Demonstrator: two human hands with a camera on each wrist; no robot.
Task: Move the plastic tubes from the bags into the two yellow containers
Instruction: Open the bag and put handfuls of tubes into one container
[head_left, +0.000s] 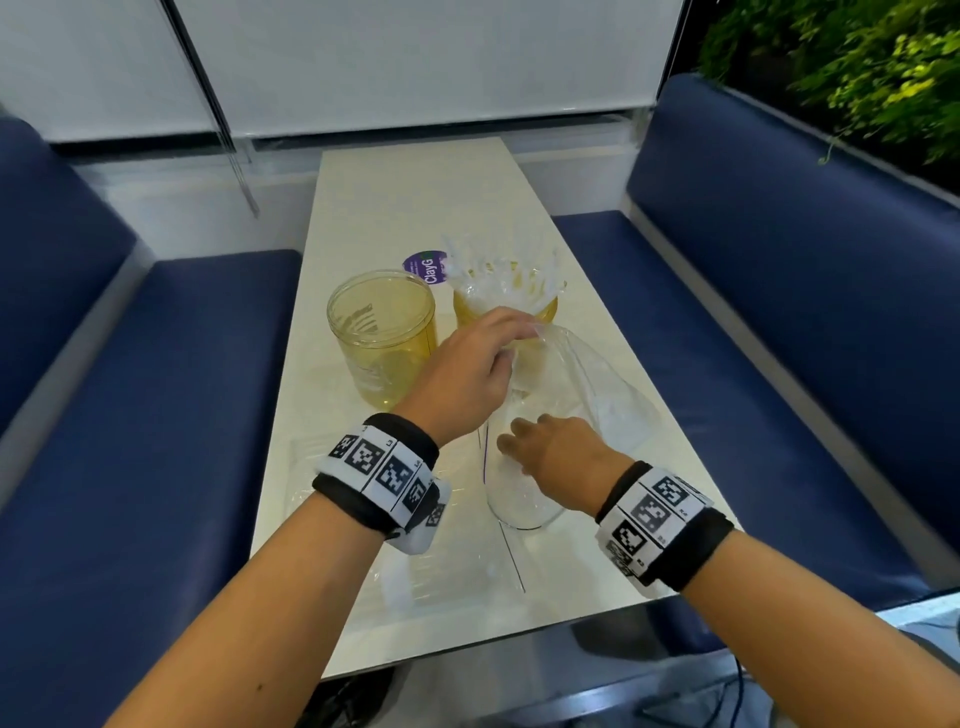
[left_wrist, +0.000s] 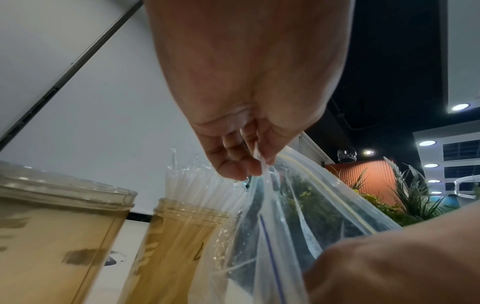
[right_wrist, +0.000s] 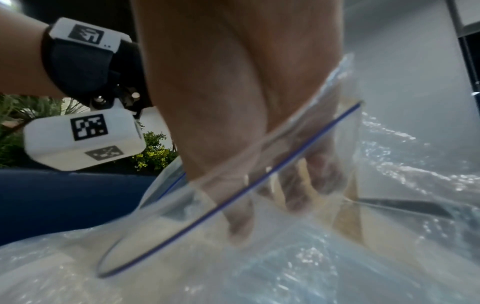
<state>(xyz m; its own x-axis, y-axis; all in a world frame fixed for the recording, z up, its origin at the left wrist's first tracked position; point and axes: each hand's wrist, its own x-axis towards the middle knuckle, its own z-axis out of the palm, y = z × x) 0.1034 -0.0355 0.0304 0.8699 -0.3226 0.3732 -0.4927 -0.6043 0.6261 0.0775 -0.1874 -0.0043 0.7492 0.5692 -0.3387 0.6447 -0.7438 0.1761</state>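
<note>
Two yellow see-through containers stand mid-table. The left container (head_left: 382, 332) (left_wrist: 52, 236) looks empty. The right container (head_left: 548, 310) (left_wrist: 176, 236) holds several clear plastic tubes (head_left: 498, 273) (left_wrist: 192, 185) that stick up above its rim. My left hand (head_left: 519, 338) (left_wrist: 257, 164) pinches the upper edge of a clear zip bag (head_left: 608, 384) (left_wrist: 298, 216) and holds it up beside the right container. My right hand (head_left: 511, 441) (right_wrist: 272, 205) reaches through the bag's open mouth, fingers extended inside the plastic (right_wrist: 389, 236). I see no tube in its fingers.
Another clear bag (head_left: 431, 561) lies flat near the table's (head_left: 415, 197) front edge, under my left wrist. A round purple sticker (head_left: 426, 267) sits behind the containers. Blue benches (head_left: 130, 389) flank the narrow table on both sides. Plants (head_left: 857, 62) stand at far right.
</note>
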